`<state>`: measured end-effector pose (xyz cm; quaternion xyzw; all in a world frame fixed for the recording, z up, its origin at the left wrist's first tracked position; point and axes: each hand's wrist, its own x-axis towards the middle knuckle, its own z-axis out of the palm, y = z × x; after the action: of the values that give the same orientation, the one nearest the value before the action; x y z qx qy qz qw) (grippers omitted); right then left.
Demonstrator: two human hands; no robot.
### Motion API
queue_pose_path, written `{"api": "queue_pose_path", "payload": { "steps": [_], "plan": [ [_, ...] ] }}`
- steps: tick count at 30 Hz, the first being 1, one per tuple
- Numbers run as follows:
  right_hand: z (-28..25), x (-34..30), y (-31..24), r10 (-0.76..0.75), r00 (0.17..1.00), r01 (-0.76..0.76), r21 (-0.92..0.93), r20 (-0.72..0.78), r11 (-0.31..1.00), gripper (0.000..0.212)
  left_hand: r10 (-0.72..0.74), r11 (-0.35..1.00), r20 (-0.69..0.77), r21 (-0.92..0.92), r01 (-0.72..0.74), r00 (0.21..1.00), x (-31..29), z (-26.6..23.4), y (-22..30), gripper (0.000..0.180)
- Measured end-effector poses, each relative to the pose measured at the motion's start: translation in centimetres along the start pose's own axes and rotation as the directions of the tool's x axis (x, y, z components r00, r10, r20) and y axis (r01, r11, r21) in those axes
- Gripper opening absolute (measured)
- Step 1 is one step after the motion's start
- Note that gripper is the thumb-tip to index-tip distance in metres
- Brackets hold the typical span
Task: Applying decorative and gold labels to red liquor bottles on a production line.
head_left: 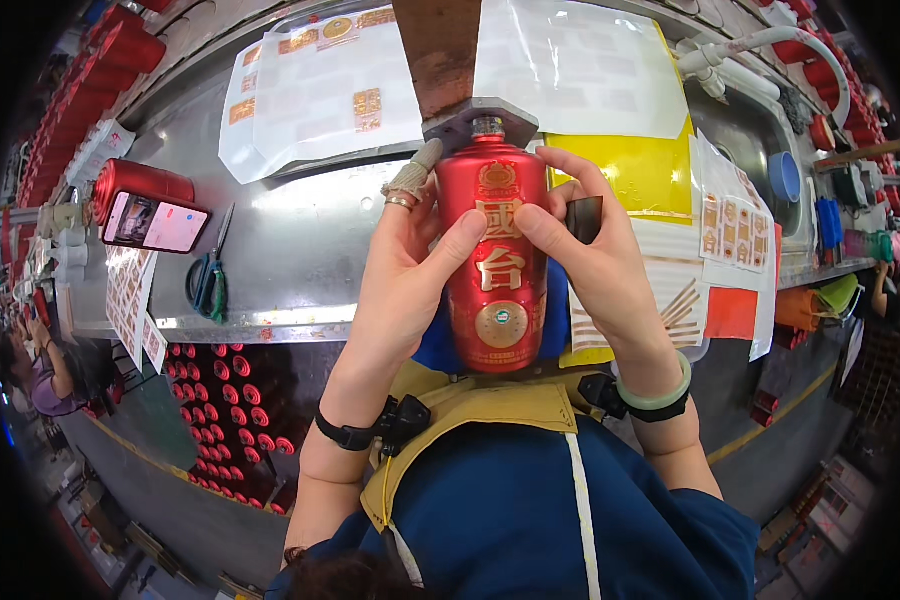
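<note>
Both my hands are around a shiny red bottle (498, 275) with gold characters and a round gold emblem. Its neck points away from me, beside a grey metal plate fixed to a wooden post. My left hand (400, 255) grips its left side, thumb pressed on the front; a fabric finger cover and a ring are on that hand. From the other side my right hand (600, 250) holds it, thumb on the gold lettering. A small dark flat piece (584, 218) is tucked between the right thumb and fingers; its kind is unclear.
A wooden post (440, 55) rises behind the bottle. White sheets with gold labels (310, 100) lie at the back left. Blue-handled scissors (208, 280) and a phone (155, 222) leaning on a red bottle are at left. A sink (740, 150) is at right.
</note>
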<state>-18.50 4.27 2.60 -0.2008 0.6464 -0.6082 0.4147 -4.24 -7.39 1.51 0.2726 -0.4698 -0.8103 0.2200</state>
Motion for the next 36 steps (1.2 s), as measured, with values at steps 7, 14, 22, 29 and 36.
{"api": "queue_pose_path", "payload": {
  "steps": [7, 14, 22, 29, 36],
  "plan": [
    [0.02, 0.01, 0.36, -0.022, 1.0, 0.022, -0.047, -0.003, 0.999, 0.074, -0.008, 1.0, -0.013, 0.016, 0.008, 1.0, -0.06, -0.07, -0.04, 0.079],
    [0.14, -0.07, 0.23, -0.006, 1.0, 0.006, -0.012, -0.009, 1.0, 0.074, -0.006, 1.0, -0.002, -0.006, 0.006, 1.0, 0.0, -0.08, -0.15, 0.079],
    [0.62, -0.31, 0.27, -0.016, 1.0, 0.017, 0.019, -0.019, 1.0, 0.073, -0.009, 1.0, -0.01, 0.012, 0.009, 1.0, -0.15, -0.17, -0.13, 0.079],
    [0.46, -0.1, 0.64, -0.042, 0.999, 0.042, -0.013, -0.026, 0.999, 0.07, 0.019, 0.999, -0.004, 0.028, -0.019, 1.0, -0.01, -0.12, -0.31, 0.08],
    [0.58, 0.28, 0.64, -0.041, 0.998, 0.041, -0.006, -0.052, 0.999, 0.066, 0.037, 0.999, -0.001, 0.035, -0.037, 0.999, 0.14, -0.04, -0.05, 0.078]
  ]
}}
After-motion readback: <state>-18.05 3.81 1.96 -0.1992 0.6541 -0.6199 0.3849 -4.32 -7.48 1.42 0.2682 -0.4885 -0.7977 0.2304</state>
